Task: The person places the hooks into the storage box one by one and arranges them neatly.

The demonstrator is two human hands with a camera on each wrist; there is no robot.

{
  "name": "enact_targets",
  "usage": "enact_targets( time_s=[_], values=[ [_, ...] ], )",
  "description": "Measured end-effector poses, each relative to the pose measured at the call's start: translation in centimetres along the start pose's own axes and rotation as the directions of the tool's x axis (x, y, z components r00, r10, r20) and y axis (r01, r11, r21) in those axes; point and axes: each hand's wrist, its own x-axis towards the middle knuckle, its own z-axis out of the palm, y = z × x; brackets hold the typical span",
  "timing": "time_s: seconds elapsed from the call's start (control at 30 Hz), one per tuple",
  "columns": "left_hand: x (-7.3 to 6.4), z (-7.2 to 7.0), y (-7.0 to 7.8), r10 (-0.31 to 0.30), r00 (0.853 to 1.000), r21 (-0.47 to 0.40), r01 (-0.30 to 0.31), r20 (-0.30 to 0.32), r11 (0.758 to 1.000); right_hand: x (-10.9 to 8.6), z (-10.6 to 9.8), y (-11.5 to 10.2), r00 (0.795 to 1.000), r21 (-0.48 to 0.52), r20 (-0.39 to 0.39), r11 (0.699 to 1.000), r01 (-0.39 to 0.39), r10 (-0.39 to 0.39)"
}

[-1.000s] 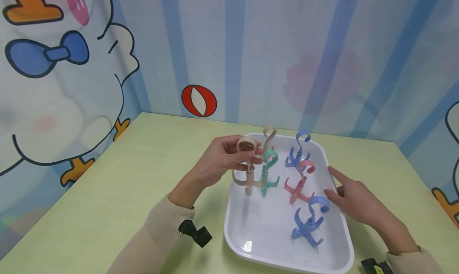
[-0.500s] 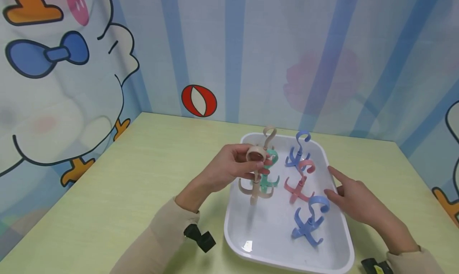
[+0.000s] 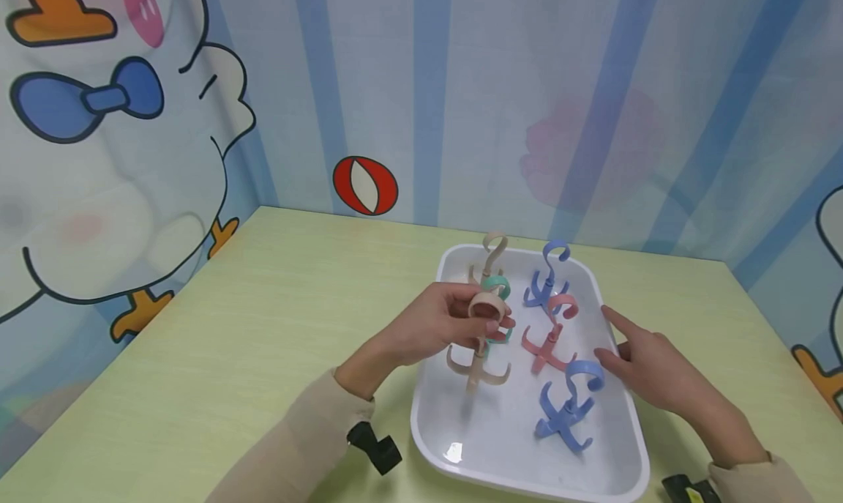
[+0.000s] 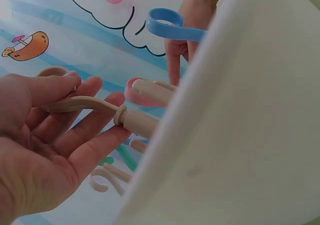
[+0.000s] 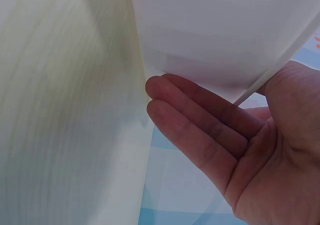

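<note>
My left hand (image 3: 448, 320) holds a beige multi-prong hanging hook (image 3: 477, 375) by its curled upper end. The hook hangs upright over the white tray (image 3: 448, 455), prongs downward. In the left wrist view, thumb and fingers close about the hook's curved stem (image 4: 82, 104). Just behind it stands a green hook (image 3: 498, 287), partly hidden by my fingers. My right hand (image 3: 658, 364) rests at the tray's right rim, its thumb tip over the edge. The right wrist view shows its fingers (image 5: 195, 135) nearly straight along the tray's outer wall (image 5: 210, 40).
Inside the tray stand another beige hook (image 3: 495, 248) at the back, a blue hook (image 3: 541, 291), a pink hook (image 3: 545, 349) and a nearer blue hook (image 3: 566, 419). The tray sits on a pale green table (image 3: 296, 291) before a cartoon-printed cloth backdrop (image 3: 481, 107).
My left hand has moved the beige hook toward me and slightly right, over the tray, now covering more of the green hook. My right hand and the tray have stayed put.
</note>
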Motion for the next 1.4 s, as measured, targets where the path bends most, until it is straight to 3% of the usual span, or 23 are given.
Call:
enact_targets(
  time_s=[0.6,1.4],
  values=[
    [0.2,1.3,-0.8,-0.057,0.997,0.078,0.052,0.059,0.996,0.2,0.0,0.0,1.000,0.011,-0.006,1.000,0.023,-0.023],
    [0.4,0.9,-1.6,-0.146,0.979,0.116,0.130,0.145,0.985,-0.1,0.0,0.2,1.000,0.035,0.002,0.999,0.030,-0.030]
  ],
)
